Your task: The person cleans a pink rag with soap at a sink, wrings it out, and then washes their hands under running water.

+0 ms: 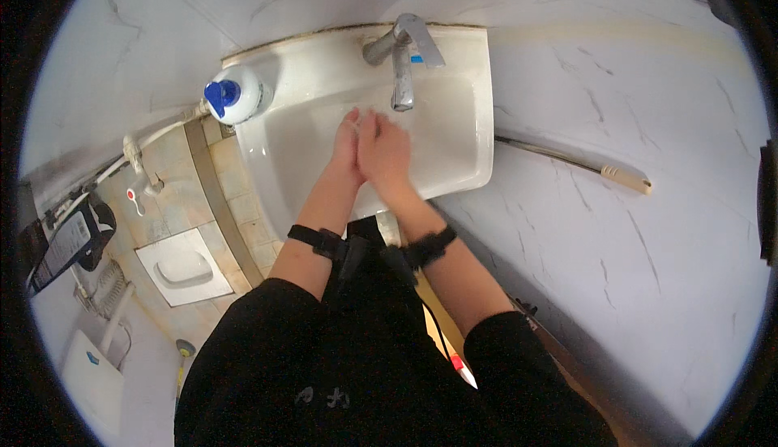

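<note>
Over the white sink, my left hand and my right hand are pressed together, palm towards palm. The fingers are drawn in and slightly blurred at their tips. The back of my right hand faces up and covers part of my left. Whatever may lie between the palms is hidden. Just beyond the hands, a chrome faucet points its spout down into the basin, apart from my fingers. Whether water runs from it I cannot tell.
A white pump bottle with a blue top stands on the sink's left corner. A beige-handled stick leans along the right wall. Lower left, a squat toilet is set in the tiled floor. A small tap juts from the pipes.
</note>
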{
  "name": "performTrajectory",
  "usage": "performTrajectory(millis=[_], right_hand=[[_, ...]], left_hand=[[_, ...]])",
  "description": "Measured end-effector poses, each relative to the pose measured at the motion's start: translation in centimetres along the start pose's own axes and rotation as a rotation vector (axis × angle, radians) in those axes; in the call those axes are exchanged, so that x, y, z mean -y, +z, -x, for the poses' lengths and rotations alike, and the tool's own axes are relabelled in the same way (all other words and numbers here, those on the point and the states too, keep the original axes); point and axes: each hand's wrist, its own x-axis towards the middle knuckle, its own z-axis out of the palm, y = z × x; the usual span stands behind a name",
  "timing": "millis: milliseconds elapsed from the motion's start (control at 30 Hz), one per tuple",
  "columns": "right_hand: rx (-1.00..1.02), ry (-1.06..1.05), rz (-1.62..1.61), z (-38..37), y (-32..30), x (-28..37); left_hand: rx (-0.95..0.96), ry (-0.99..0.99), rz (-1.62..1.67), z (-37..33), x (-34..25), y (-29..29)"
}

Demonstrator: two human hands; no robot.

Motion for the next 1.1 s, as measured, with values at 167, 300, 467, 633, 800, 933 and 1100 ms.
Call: performTrajectory(millis=[167,300,467,633,800,933,1100], right_hand=[[-0.084,-0.223,-0.07,-3.5,-1.2,-2.5],[-0.208,-0.202,-0.214,-5.7,-1.4,-4.0],[0.403,0.823,-1.283,-2.6,-2.6,-4.1],[1.017,0.693,-1.795,-2.0,-2.6,-4.5],[0.911,0.835,-1.908,-1.6,-2.8,-2.7],[0.849,0.741,-1.845,-2.0,-1.6,-1.9],[0.855,0.502,-1.757,-2.2,1.4,-2.2]], left_hand=[[0.074,-0.026,0.0,-0.6,2.5,0.4],[-0.031,0.084,-0.178,-0.3,3.6,0.2],[-0.022,0.291,-0.406,1.8,1.4,-0.8],[-0.036,0.839,-1.081,3.0,0.8,-2.7],[-0.101,1.277,-1.368,9.1,-3.1,5.0],[-0.058,1.348,-1.297,9.1,-3.2,10.2],[0.056,1.525,-1.757,6.2,-1.6,13.0]])
